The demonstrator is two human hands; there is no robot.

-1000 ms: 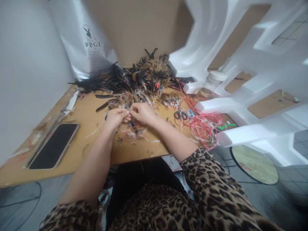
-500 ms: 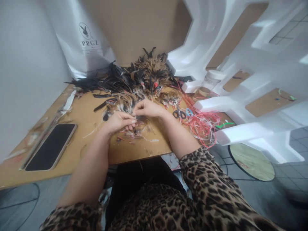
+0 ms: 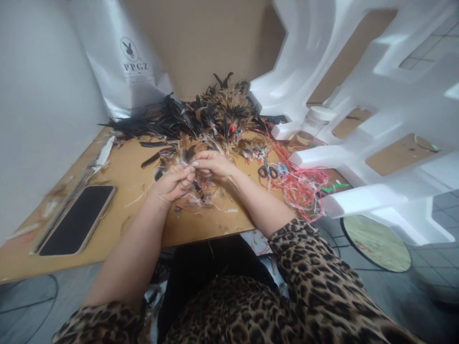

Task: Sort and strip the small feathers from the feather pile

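Observation:
Over the front middle of the table, my left hand (image 3: 176, 181) and my right hand (image 3: 211, 165) meet, thumbs and fingers pinched together. Between them they hold a small bunch of brown and black feathers (image 3: 187, 152), its tips pointing away from me. My fingers cover its lower end. Under and beside my hands lie loose feathers and red and white scraps (image 3: 202, 196). Behind them rises a large pile of brown feathers (image 3: 229, 105), with long black feathers (image 3: 161, 119) to its left. A smaller bundle of brown feathers (image 3: 254, 147) lies right of my right hand.
A phone (image 3: 77, 220) lies at the table's left. To the right are black-handled scissors (image 3: 268, 171), a tangle of red and white string (image 3: 304, 188) and a lidded jar (image 3: 315, 119). White foam packing (image 3: 347, 198) stands along the right edge. A silvery bag (image 3: 132, 91) stands behind.
My hands have shifted slightly left and drawn closer together. A fan of brown feathers now stands up from between my fingers, where it was not distinct before.

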